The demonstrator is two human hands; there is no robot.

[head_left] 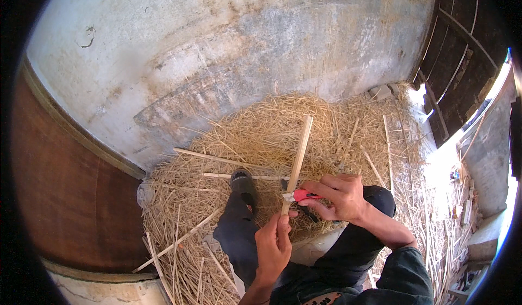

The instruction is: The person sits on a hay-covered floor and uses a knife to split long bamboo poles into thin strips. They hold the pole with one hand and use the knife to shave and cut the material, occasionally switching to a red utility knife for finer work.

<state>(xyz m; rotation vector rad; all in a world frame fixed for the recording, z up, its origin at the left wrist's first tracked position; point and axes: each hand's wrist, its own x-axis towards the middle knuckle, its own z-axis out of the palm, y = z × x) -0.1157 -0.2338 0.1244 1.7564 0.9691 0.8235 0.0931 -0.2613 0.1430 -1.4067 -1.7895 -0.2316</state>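
My left hand (273, 245) grips the near end of a pale split bamboo strip (300, 153) that slants up and away over the straw. My right hand (338, 196) holds a red-handled knife (303, 195) with its blade pressed against the strip just above my left hand. My legs in dark trousers stretch out below, and one dark shoe (243, 184) rests on the straw.
A thick pile of straw shavings (261, 136) covers the ground, with several loose bamboo strips (217, 158) lying in it. A weathered plastered wall (217, 49) rises behind. A brown wooden surface (65, 196) stands at left, and a dark wooden door (462, 55) at right.
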